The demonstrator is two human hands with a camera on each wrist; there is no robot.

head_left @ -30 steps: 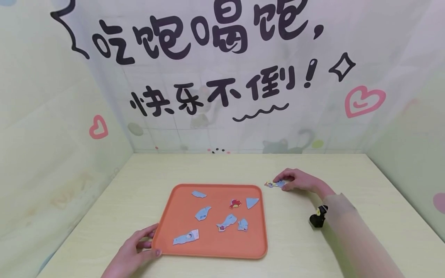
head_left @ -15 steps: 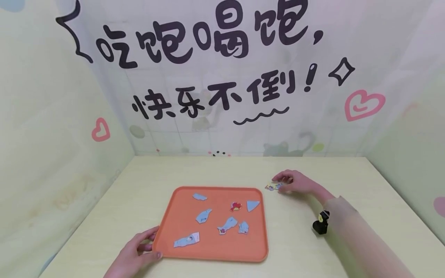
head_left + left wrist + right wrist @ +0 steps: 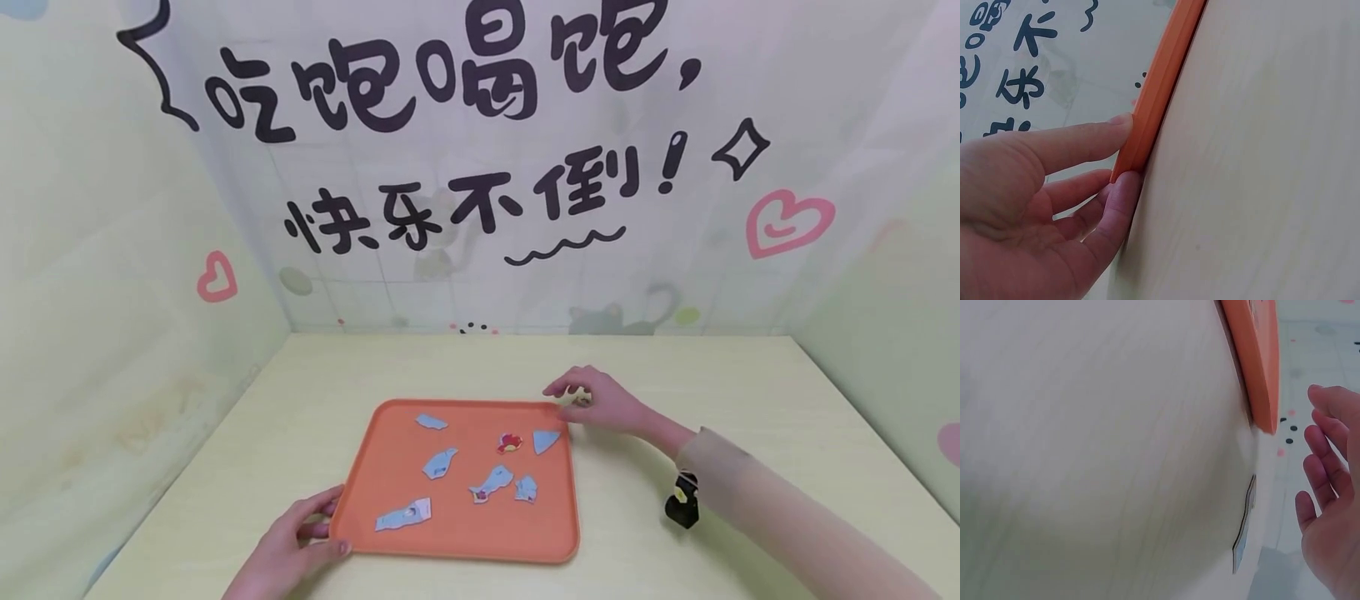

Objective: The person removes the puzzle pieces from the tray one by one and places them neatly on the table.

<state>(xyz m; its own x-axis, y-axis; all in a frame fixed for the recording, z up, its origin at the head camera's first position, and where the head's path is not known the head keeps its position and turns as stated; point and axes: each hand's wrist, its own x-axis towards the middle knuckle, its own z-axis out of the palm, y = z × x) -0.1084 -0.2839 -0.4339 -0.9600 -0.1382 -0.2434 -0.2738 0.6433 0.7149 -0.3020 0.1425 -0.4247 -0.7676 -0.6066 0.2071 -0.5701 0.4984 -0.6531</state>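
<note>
An orange tray [image 3: 457, 533] lies on the table, with several torn-looking, mostly light-blue puzzle pieces on it, among them a red one [image 3: 510, 442] and a triangular one [image 3: 546, 441]. My left hand [image 3: 288, 542] grips the tray's near left corner, its thumb and fingertips against the rim in the left wrist view. Over the tray's far right corner hovers my right hand [image 3: 600, 404], fingers loosely bent and holding nothing. Beyond that corner a loose puzzle piece [image 3: 1246, 525] lies flat on the table, mostly hidden behind the right hand in the head view.
The pale wooden table [image 3: 675, 375] meets a printed cloth wall [image 3: 420, 300] at the back, and walls also close both sides. A black device [image 3: 682, 500] sits at my right wrist.
My right hand has let go of the loose puzzle piece, leaving it on the table, and moved left to the tray's far right corner. The left hand has stayed at its corner.
</note>
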